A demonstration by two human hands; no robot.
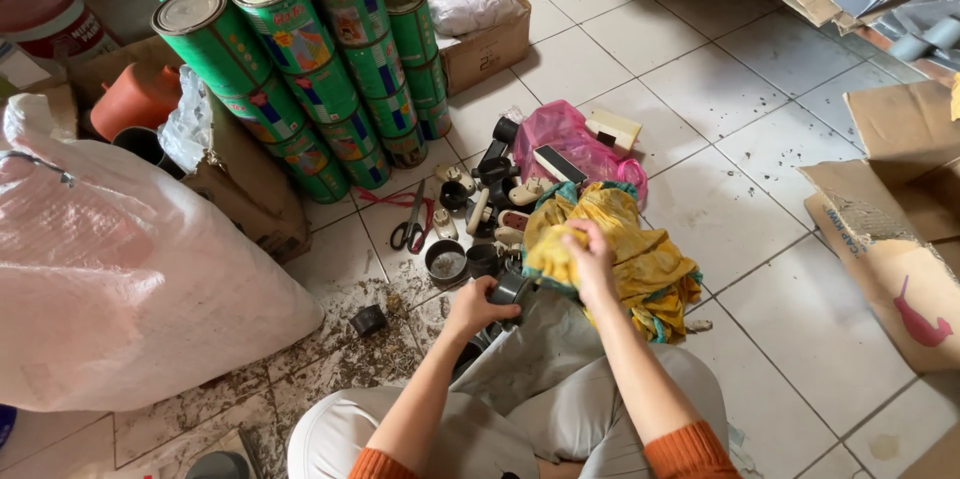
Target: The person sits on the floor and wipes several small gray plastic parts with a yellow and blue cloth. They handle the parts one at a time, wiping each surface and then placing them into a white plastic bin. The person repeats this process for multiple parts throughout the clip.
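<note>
Yellow cloth (640, 259) lies bunched on the tiled floor (740, 139), its long axis running away from the person, and the right hand (592, 257) pinches its near edge. One dark round fitting (510, 287) sits just left of the cloth, gripped by the left hand (478, 307); which way it points I cannot tell. One pair of scissors (410, 224) lies beyond, blades pointing away. Green tins (300, 49) are stacked in about five leaning columns, beside one pink bag (565, 134).

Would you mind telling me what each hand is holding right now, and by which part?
The left hand grips a small dark cup-shaped part around its side. The right hand pinches the yellow cloth at a bunched upper fold.
</note>
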